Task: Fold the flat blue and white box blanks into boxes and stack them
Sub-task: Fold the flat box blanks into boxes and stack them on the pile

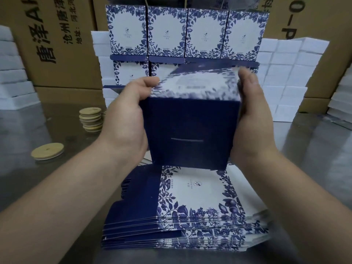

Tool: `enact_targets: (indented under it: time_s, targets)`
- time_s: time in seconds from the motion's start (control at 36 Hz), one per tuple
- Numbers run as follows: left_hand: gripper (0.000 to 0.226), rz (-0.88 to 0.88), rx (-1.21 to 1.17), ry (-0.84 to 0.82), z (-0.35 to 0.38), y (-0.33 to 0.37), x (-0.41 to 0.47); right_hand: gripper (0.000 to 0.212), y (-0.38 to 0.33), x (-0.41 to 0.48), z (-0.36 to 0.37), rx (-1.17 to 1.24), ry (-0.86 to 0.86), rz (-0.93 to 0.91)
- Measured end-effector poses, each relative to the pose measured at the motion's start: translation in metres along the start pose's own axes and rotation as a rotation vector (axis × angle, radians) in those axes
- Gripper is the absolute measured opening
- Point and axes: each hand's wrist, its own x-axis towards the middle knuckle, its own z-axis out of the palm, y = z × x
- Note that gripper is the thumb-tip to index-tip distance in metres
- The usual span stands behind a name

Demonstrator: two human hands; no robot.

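**Folded box held between both hands above the blanks**

The person is holding a folded box (190,119) in the air between both hands, near the middle of the scene. Its plain dark blue face, with a thin slit, is turning toward the camera, and its blue and white floral face is pointing up, blurred. The left hand (129,111) is gripping the box's left side with the thumb curling onto the top edge. The right hand (251,111) is clamping the right side, thumb lying along the far top corner; its fingers are hiding behind the box.

Just below and nearer, a pile of flat blanks (190,216) is lying on the shiny table (57,178), floral panel up. A small logo and lines of print are showing on the top blank, too small to read.

At the far side, finished boxes (186,31) are standing in stacked rows, each carrying the same tiny logo. White blocks (285,73) are piling up to their right.

The left carton (57,44) is showing sideways print: "唐泽", "沧州唐泽" and "地址:". The right carton (297,20) is showing only partial characters.

A stack of wooden lids (91,119) is sitting at the left, with a single wooden lid (48,151) lying nearer.
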Motion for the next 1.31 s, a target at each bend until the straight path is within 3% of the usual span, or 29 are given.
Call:
enact_targets:
  time_s: [0.06, 0.14, 0.19, 0.28, 0.39, 0.5, 0.56, 0.72, 0.86, 1.11, 1.31]
  targets:
    - [0.025, 0.038, -0.007, -0.042, 0.0, -0.002, -0.001, 0.076, -0.002, 0.002, -0.003, 0.267, 0.025, 0.19]
    - [0.034, 0.037, 0.031, -0.081, -0.001, -0.006, -0.001, 0.059, 0.001, 0.004, -0.006, 0.487, -0.005, 0.316]
    - [0.039, 0.023, 0.058, -0.082, -0.003, -0.005, -0.001, 0.054, 0.0, 0.005, -0.009, 0.447, -0.051, 0.267]
    - [0.05, 0.017, 0.061, -0.097, -0.003, 0.001, 0.0, 0.068, -0.003, 0.006, -0.013, 0.32, -0.155, 0.11]
    - [0.04, 0.005, 0.056, -0.068, -0.004, 0.003, 0.002, 0.08, -0.003, 0.002, -0.014, 0.218, -0.23, -0.028]
    - [0.038, -0.011, 0.238, -0.068, -0.007, -0.006, 0.001, 0.087, 0.002, 0.0, -0.012, 0.147, -0.26, -0.014]
    - [0.049, -0.054, 0.226, -0.062, -0.007, -0.007, 0.001, 0.088, 0.003, 0.001, -0.014, 0.122, -0.281, -0.021]
    - [0.049, -0.021, 0.196, -0.048, -0.007, -0.008, 0.003, 0.089, 0.005, 0.002, -0.015, 0.021, -0.327, -0.06]
    - [0.047, 0.038, 0.249, -0.079, -0.007, -0.009, 0.002, 0.096, 0.005, 0.001, -0.012, 0.013, -0.262, -0.068]
    - [0.04, 0.3, 0.594, -0.124, -0.009, -0.014, -0.006, 0.062, 0.008, -0.001, -0.01, -0.073, -0.09, -0.133]
    - [0.019, 0.233, 0.574, 0.028, -0.009, -0.016, -0.002, 0.04, 0.014, -0.002, -0.006, -0.091, -0.058, -0.085]
